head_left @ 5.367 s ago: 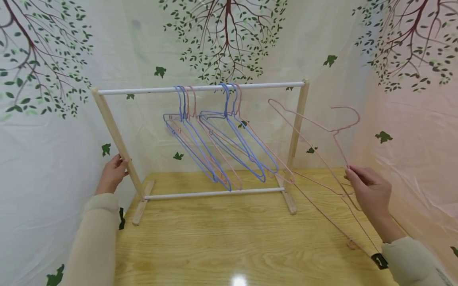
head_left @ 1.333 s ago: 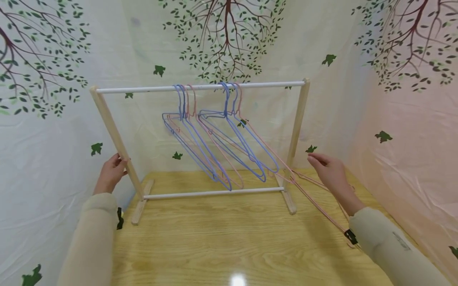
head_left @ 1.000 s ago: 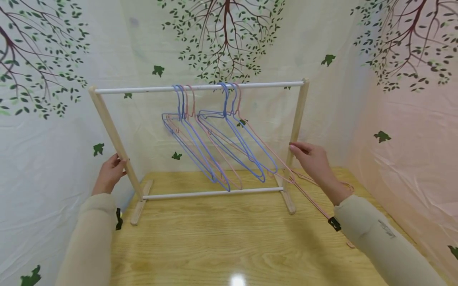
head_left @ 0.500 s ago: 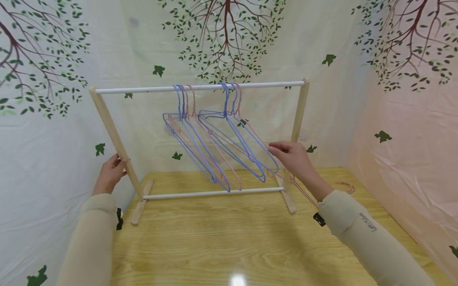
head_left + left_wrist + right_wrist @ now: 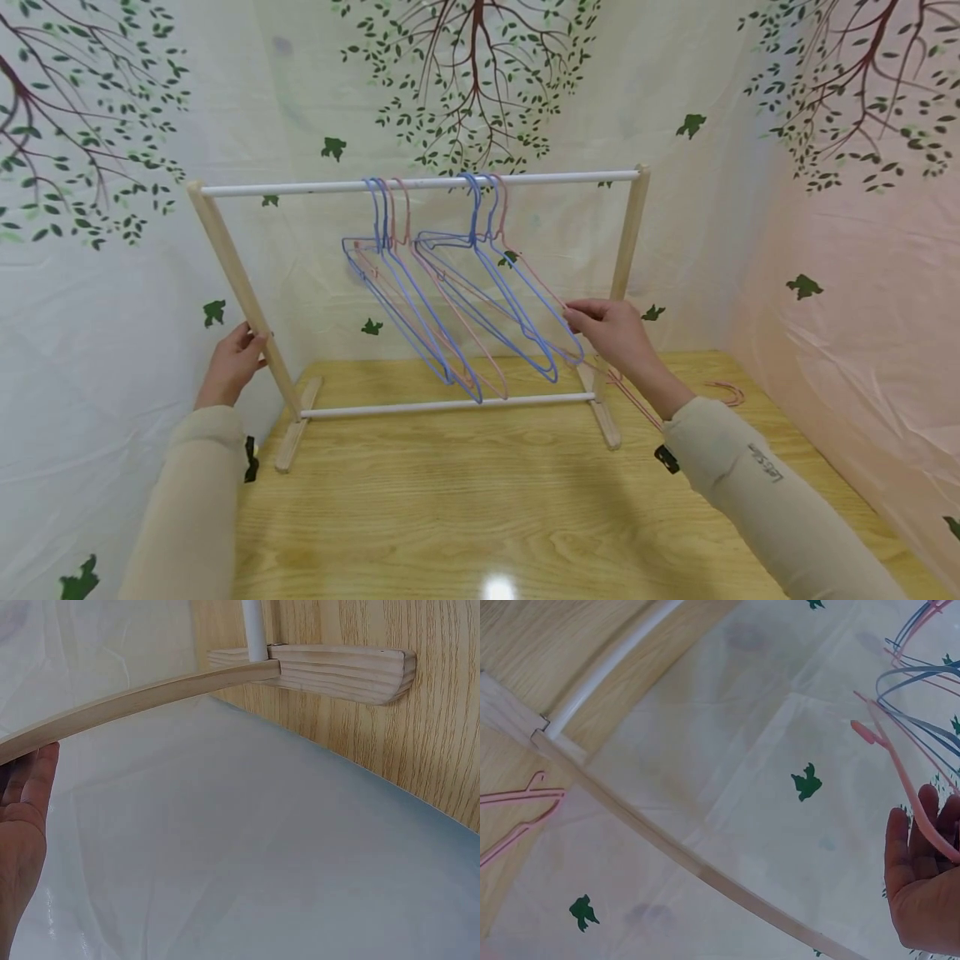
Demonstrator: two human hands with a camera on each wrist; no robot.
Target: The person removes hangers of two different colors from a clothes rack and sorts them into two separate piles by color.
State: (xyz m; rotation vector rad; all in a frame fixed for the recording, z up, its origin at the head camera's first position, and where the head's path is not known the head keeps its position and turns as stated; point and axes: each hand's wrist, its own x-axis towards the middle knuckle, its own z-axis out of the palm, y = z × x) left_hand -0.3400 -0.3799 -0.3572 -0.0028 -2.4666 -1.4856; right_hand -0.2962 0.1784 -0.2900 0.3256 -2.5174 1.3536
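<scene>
We are bracing the rack's left post [image 5: 242, 287] with our left hand [image 5: 231, 367], fingers curled round it, while our right hand [image 5: 617, 333] is pinching the rightmost pink hanger [image 5: 536, 287] hanging from the rail [image 5: 420, 184] toward the desk's [image 5: 480, 517] far edge, steadying it

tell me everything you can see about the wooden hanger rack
The rack is a small tabletop frame: two pale slanted wooden posts on flat wooden feet, joined by a white top rail and a white lower rail. It stands upright at the back of the wooden table. Six thin blue and pink hangers hang from the top rail. The left hand grips the left post; the right hand holds a hung pink hanger's end beside the right post.
</scene>
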